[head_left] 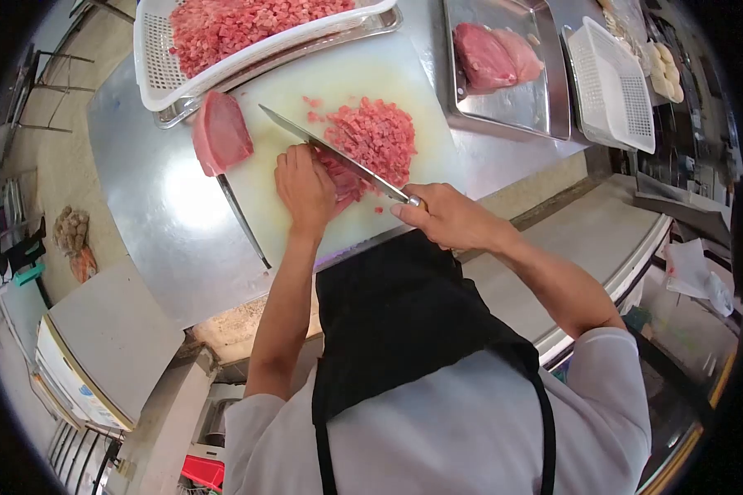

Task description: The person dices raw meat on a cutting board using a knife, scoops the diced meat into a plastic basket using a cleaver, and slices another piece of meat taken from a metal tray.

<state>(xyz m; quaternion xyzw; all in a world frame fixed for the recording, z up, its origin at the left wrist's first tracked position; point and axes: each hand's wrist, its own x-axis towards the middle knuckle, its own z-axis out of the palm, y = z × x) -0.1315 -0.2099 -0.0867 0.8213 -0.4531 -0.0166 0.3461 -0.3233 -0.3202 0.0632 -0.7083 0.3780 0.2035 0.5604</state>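
Note:
My right hand [442,216] is closed round the handle of a long kitchen knife [351,163]. Its blade points up and left across the white cutting board [436,161]. With curled fingers, my left hand [304,191] holds down a bundle of raw meat strips [344,183] just beside the blade. A pile of diced meat [378,136] lies on the far side of the knife. At the board's left edge rests a larger block of raw meat [221,136]; below it a long, thin, dark blade-like strip [244,221] runs along the edge.
A white basket [153,78] of diced meat stands in a tray at the back left. Another metal tray [545,103] at the right carries large meat pieces [495,58], with a white perforated basket [611,87] alongside. The steel table [132,198] extends left.

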